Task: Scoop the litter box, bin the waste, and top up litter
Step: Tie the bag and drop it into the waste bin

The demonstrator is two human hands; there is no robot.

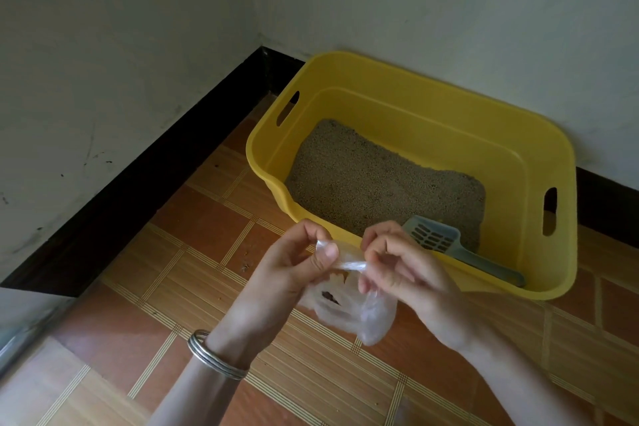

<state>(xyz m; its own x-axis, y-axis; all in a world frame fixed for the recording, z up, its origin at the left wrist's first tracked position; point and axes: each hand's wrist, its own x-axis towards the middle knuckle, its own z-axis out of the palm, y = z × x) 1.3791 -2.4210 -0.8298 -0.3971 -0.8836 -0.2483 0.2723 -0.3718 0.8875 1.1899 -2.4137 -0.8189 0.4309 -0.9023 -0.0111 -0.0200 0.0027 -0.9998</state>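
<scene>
Pinching clear bag (349, 308), left hand (294, 270), right hand (401, 270)

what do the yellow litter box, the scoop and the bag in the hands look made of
litter box: looks like moulded plastic, smooth yellow with a slight sheen, handle slots cut in.
scoop: rigid grey-blue plastic, slotted, matte.
bag: thin clear plastic film, crinkled and see-through.
</scene>
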